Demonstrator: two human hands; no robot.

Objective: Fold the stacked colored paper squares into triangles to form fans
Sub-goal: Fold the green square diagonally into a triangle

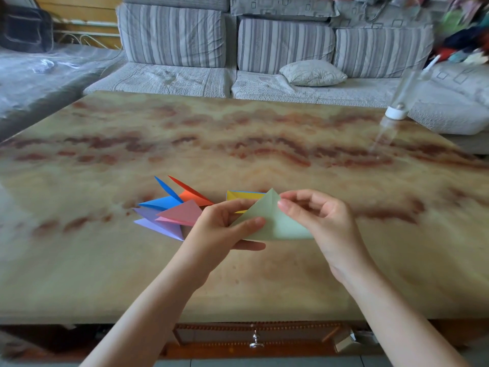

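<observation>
The left hand [222, 226] pinches the lower left corner of the green paper triangle [277, 223], which is held just above the tabletop [238, 282]. The right hand [317, 221] pinches its upper right edge near the apex.

Risk: if either pinch slips, the layers shift and the crease sets crooked. The glossy marble-pattern surface looks slick, so paper pressed there may slide.

Just left lie the folded triangles [174, 207], fanned. Behind the green paper lies the yellow-topped stack [238, 195]. Farther off stand 1 clear bottle [394, 115] and a striped sofa [277, 46] with 1 pillow [312, 72].

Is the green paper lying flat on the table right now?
No, the left hand and right hand pinch the green paper, holding it off the table.
</observation>
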